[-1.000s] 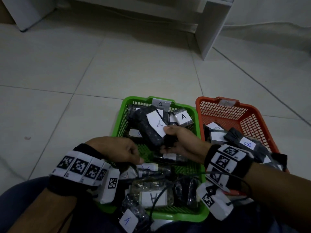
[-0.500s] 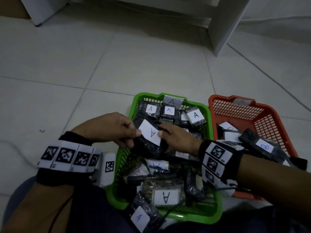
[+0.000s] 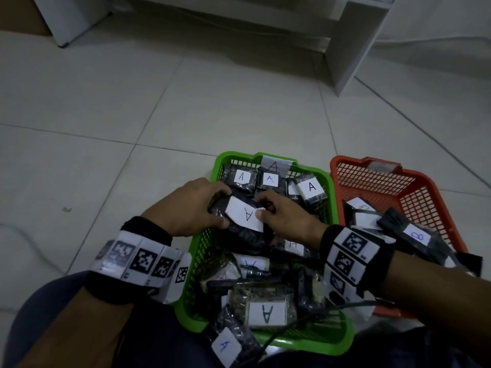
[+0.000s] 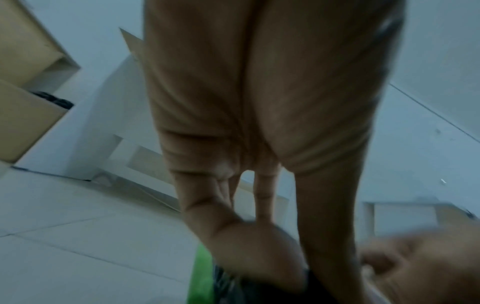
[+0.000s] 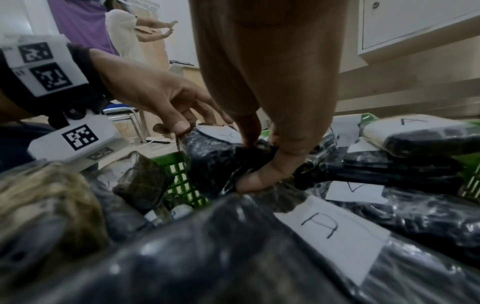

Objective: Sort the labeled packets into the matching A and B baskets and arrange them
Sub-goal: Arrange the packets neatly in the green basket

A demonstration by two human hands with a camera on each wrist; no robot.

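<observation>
A black packet with a white "A" label (image 3: 243,217) is held over the green basket (image 3: 202,248) by both hands. My left hand (image 3: 196,208) grips its left end, fingers over the top and thumb at the near edge. My right hand (image 3: 281,216) pinches its right end; in the right wrist view the right hand (image 5: 259,144) clamps the packet (image 5: 215,156) and the left hand (image 5: 166,102) touches it from the left. Three "A" packets (image 3: 269,179) stand in a row at the basket's far end. The orange basket (image 3: 414,192) holds a "B" packet (image 3: 414,235).
Several more "A" packets (image 3: 265,312) lie loose in the near half of the green basket, one (image 3: 228,343) hanging over its near rim. White furniture legs (image 3: 348,46) stand on the tiled floor beyond. Another person (image 5: 124,33) stands far off in the right wrist view.
My left hand has come up from the basket's near left corner and taken the packet's left end. The packet has moved toward the far row, still held by the right hand.
</observation>
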